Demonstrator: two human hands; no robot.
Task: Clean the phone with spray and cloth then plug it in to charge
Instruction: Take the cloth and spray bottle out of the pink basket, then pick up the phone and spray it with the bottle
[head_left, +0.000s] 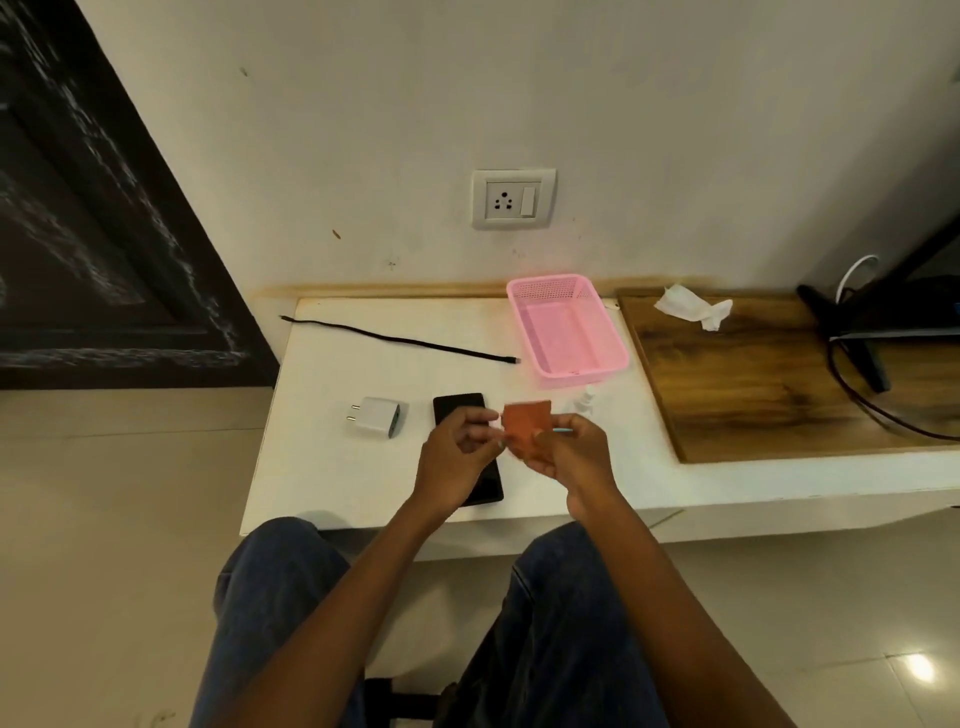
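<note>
A black phone (457, 408) lies flat on the white table (332, 467), partly hidden under my left hand (457, 457). Both hands hold a small orange cloth (525, 423) above the phone: my left hand pinches its left edge, my right hand (576, 457) grips its lower right part. A small clear spray bottle (584, 402) stands just behind my right hand. The white charger adapter (376, 417) lies left of the phone. A black cable (400, 341) stretches across the back of the table. The wall socket (513, 199) is above the table.
An empty pink basket (569, 325) sits at the back right of the white table. To the right, a wooden board (753, 374) carries a crumpled white tissue (693, 305) and a monitor stand with cables (852, 338). A dark door stands at left.
</note>
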